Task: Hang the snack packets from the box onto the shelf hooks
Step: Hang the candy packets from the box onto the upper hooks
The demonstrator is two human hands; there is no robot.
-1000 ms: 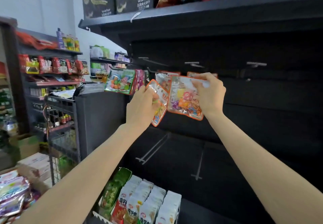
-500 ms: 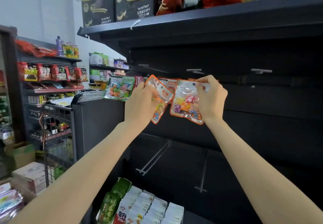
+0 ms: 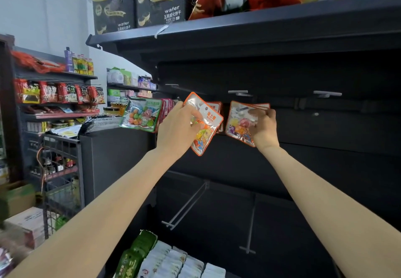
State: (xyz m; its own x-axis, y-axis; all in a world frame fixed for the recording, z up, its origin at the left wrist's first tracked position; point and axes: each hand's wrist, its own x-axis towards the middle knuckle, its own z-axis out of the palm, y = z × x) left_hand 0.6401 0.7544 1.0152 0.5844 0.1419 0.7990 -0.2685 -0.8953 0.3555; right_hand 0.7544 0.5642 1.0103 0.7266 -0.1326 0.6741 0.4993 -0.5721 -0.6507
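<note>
Head view, L to R: green-edged clear candy packets [image 3: 141,114] are hung at far left; an orange-edged clear snack packet [image 3: 206,126] is gripped, tilted, by left hand [image 3: 176,129]; a 2nd orange-edged packet [image 3: 238,123], below grey shelf hook [image 3: 238,92], is pinched by right hand [image 3: 263,126].

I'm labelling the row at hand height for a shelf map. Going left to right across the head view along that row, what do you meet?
Green snack packet → left hand → orange packet it grips → orange packets the right hand pinches → right hand → bare hook.
</note>
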